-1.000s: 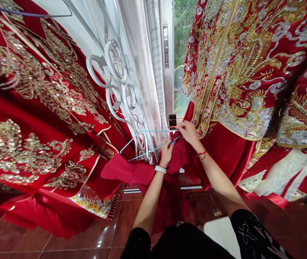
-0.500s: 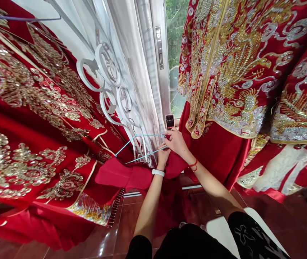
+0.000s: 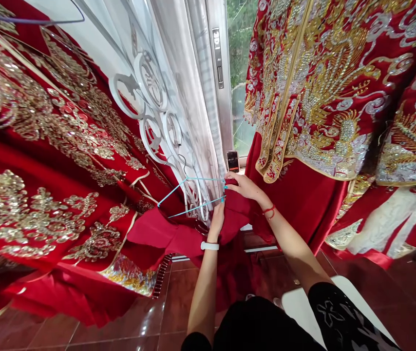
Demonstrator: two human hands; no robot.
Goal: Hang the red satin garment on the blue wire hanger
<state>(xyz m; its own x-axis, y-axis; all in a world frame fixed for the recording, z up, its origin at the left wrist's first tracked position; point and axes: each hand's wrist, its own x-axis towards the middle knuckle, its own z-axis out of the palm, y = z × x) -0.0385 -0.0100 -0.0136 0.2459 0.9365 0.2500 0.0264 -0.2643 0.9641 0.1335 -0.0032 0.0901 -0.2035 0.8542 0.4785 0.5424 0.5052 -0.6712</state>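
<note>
A light blue clothes hanger (image 3: 171,190) is hooked by its metal hook on white scrollwork. A plain red garment (image 3: 179,239) hangs from its left end and spreads below both hands. My left hand (image 3: 217,218), with a pale band on the wrist, is closed at the right end of the hanger's lower bar. Just above it, my right hand (image 3: 243,185), wearing a red cord bracelet, has its fingertips closed on the garment's edge beside the hanger's right corner. The fabric between my fingers is partly hidden.
A phone (image 3: 233,162) showing a timer stands by the window frame (image 3: 219,73). Red embroidered gowns hang at the left (image 3: 47,195) and right (image 3: 310,97). A white curtain (image 3: 189,87) falls behind the scrollwork (image 3: 153,97). A white seat (image 3: 299,312) stands below.
My left hand has shifted up to the hanger's bar, thumb now along it. My right hand stays at the hanger's corner, its fingers slightly more spread. The view has shifted a little.
</note>
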